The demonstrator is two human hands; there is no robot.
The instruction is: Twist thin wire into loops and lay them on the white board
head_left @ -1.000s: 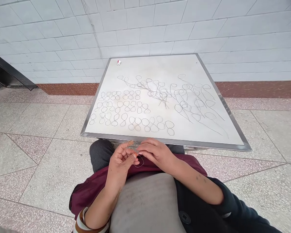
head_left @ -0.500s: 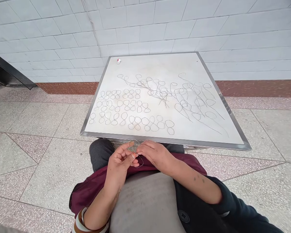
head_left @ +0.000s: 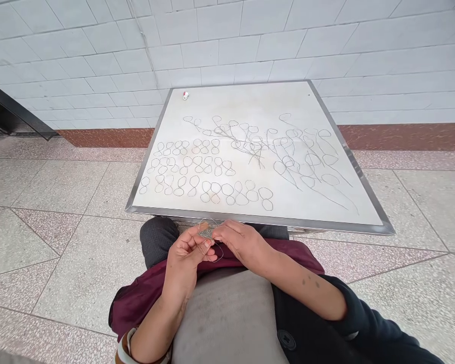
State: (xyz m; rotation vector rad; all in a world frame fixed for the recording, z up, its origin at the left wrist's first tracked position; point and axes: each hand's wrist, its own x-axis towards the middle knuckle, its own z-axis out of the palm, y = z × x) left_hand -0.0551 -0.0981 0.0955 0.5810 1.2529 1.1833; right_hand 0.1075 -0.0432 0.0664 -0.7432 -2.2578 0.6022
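Between both hands, just in front of the board's near edge, is a thin wire (head_left: 222, 252) bent into two loops, one above the other. My left hand (head_left: 188, 251) pinches it with thumb and fingers near the crossing of the loops. From the other side, my right hand (head_left: 241, 243) has its fingertips closed on the same wire, touching the left fingertips. The exact grip point is partly hidden by the fingers. On the board lie rows of wire figure-eights (head_left: 215, 192) at the left and a tangle of single-looped wires with long tails (head_left: 256, 146) at the right.
The white board (head_left: 246, 101) with a metal frame lies over my knees and reaches toward the tiled wall (head_left: 220, 53). A small white and red object (head_left: 185, 95) sits at its far left corner. Speckled stone floor (head_left: 79, 268) surrounds it.
Both hands keep their hold on the wire and have shifted only very slightly. The wires on the board look the same.
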